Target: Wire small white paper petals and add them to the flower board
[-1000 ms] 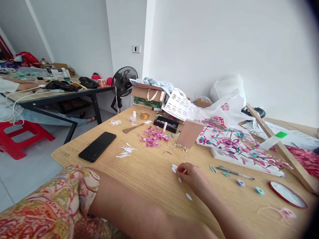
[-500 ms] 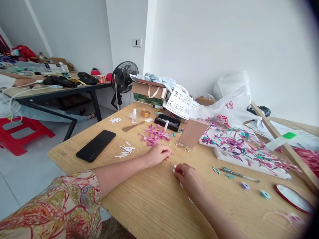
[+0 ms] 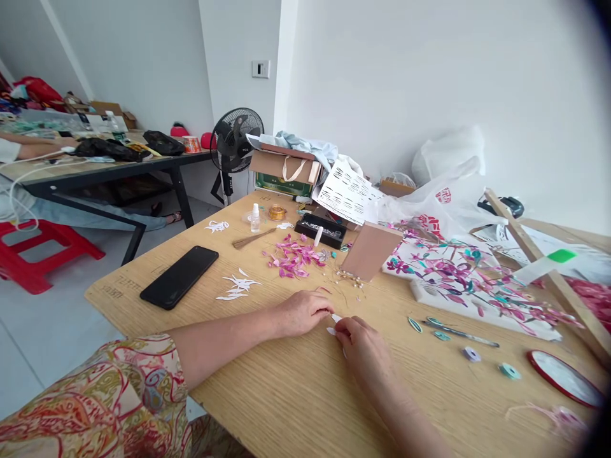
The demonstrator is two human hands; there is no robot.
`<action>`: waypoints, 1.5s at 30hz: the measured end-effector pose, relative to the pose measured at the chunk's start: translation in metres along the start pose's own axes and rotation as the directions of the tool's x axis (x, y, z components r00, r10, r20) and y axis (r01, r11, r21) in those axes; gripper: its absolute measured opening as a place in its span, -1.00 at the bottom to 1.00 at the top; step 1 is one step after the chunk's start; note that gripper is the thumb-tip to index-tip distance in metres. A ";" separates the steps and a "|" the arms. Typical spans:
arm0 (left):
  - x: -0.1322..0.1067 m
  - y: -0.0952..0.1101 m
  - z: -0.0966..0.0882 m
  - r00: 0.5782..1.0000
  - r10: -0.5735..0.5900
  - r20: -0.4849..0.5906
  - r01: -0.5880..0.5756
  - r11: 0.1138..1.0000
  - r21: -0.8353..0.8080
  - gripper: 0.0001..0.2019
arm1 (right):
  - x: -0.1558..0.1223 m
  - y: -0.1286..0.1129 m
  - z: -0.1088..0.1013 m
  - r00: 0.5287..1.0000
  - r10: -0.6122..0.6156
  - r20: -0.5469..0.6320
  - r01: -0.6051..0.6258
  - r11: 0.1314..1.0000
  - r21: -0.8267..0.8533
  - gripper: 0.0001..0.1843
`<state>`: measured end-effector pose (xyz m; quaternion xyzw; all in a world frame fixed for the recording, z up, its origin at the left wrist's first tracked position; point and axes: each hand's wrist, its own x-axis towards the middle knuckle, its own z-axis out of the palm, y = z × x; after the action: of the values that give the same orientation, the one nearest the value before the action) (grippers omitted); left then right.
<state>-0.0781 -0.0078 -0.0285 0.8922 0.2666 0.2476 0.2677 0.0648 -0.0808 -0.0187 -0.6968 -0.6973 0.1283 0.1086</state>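
My left hand [image 3: 305, 313] rests on the table with its fingers closed, its fingertips close to a small white paper petal [image 3: 336, 318]. What those fingers hold, if anything, is hidden. My right hand [image 3: 366, 348] pinches white petal pieces between thumb and forefinger; another white tip [image 3: 331, 331] pokes out beside the thumb. Most of the pieces under this hand are covered by it. Loose white paper petals [image 3: 238, 284] lie left of my hands. Beyond them is a pile of pink-purple petals [image 3: 293, 257], with pearl-like beads [image 3: 351, 277] to its right.
A black phone [image 3: 180, 277] lies at left. Farther back stand a small bottle [image 3: 255, 219], a wire coil [image 3: 277, 213], a black tray [image 3: 321, 230] and a brown board [image 3: 371, 251]. At right are flower sprays [image 3: 458, 270], tweezers [image 3: 462, 333], ribbon spools [image 3: 510, 371] and a red-rimmed disc [image 3: 566, 378].
My left hand has come nearer and slightly right, so its fingertips now sit beside my right hand's. More of the white pieces is now covered by my right hand. The view has shifted slightly.
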 end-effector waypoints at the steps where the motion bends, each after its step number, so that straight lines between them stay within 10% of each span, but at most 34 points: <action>1: 0.000 0.000 0.000 1.000 -0.005 0.006 0.005 1.000 0.003 -0.82 | 0.000 0.000 0.000 1.000 -0.003 0.000 0.003 1.000 0.004 -0.81; 25: -0.001 0.002 0.000 0.999 0.032 0.042 -0.033 0.999 0.034 -0.82 | 0.000 -0.003 0.001 0.997 -0.071 -0.042 0.078 0.982 0.172 -0.91; 38: -0.001 0.006 -0.003 0.991 -0.018 0.129 0.032 0.994 -0.105 -0.82 | -0.001 -0.001 0.003 0.995 0.030 -0.097 0.027 0.841 0.541 -0.88; 45: -0.005 0.013 -0.004 0.949 -0.227 0.221 0.315 0.612 -0.725 -0.66 | 0.001 0.005 -0.005 0.994 0.109 -0.010 -0.051 0.542 0.839 -0.78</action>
<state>-0.0798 -0.0188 -0.0195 0.6617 0.2572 0.2442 0.6605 0.0710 -0.0793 -0.0155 -0.5952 -0.5158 0.4287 0.4427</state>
